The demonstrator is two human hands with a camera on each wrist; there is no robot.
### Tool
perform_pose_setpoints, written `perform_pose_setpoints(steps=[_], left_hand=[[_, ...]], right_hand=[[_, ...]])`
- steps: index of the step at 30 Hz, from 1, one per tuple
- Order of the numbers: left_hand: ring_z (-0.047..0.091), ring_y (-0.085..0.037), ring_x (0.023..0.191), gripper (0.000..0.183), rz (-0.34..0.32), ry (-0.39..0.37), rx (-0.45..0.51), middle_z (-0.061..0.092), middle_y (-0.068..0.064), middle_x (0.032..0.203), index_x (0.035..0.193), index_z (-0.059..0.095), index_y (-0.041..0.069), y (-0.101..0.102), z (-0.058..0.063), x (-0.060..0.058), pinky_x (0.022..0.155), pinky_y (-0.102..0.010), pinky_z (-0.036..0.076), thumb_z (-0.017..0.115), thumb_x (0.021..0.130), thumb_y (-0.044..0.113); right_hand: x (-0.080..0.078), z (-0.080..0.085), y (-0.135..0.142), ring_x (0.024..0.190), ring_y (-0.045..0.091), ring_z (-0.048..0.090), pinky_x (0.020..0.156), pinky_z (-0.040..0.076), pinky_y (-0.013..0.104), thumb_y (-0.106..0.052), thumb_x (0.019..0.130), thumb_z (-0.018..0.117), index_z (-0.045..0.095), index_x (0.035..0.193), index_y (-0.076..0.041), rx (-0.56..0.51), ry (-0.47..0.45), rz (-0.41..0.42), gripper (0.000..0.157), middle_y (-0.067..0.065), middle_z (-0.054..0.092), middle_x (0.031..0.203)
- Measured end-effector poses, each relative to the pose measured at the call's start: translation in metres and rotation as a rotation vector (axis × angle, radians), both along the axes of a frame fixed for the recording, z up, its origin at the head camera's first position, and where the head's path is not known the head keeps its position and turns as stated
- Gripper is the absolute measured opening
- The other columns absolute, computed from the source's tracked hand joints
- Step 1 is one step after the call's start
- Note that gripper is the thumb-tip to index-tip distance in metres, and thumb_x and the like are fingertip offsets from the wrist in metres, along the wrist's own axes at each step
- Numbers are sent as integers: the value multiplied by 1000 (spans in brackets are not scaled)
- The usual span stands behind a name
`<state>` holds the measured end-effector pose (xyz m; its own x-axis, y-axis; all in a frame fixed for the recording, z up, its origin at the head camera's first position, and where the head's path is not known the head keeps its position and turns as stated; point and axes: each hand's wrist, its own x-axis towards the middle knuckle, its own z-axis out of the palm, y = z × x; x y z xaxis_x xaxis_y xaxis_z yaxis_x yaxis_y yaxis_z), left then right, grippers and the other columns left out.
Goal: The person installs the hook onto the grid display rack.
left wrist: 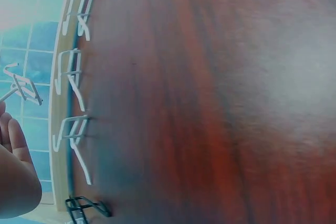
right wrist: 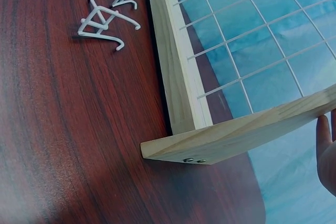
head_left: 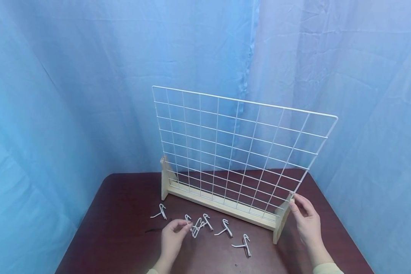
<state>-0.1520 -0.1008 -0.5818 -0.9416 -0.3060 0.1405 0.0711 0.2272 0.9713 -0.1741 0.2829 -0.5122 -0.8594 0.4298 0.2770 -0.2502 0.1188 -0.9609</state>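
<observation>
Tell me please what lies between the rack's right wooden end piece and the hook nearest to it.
Only bare tabletop lies between the end piece and the hook, seen in the right wrist view.

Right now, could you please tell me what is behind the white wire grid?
Through the grid, blue curtain and dark red table show; whatever lies directly behind the wooden rail is covered.

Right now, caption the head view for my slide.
Left grip pinches white hook; right grip holds wooden stand of wire grid.
</observation>
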Motion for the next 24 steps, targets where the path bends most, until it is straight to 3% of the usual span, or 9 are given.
perform_pose_setpoints(steps=[4,12,18,24], left_hand=[[68,-10,78,11,34,21,5,74,-2,86,82,73,8,0,7,-5,69,-22,56,83,78,10],[69,-11,78,11,4,69,165,74,-11,89,85,72,2,-2,24,-12,70,-31,60,81,79,4],[69,-8,81,11,45,94,106,75,-8,89,85,73,4,-7,38,-20,72,-21,56,82,79,5],[69,-8,82,10,68,143,86,75,-7,89,86,74,5,-12,55,-30,74,-19,55,82,79,6]], right_hand=[[-4,-10,4,99,5,57,80,48,8,11,93,60,62,123,10,-3,-5,-2,31,-11,61,115],[-1,-10,3,108,4,56,85,47,8,5,96,59,58,127,10,21,3,48,31,-12,61,121],[-2,-8,1,105,5,57,84,48,9,8,95,59,59,125,11,-1,18,35,30,-10,61,119],[-1,-9,2,105,5,57,84,47,9,6,95,59,61,125,9,30,34,33,29,-11,61,120]])
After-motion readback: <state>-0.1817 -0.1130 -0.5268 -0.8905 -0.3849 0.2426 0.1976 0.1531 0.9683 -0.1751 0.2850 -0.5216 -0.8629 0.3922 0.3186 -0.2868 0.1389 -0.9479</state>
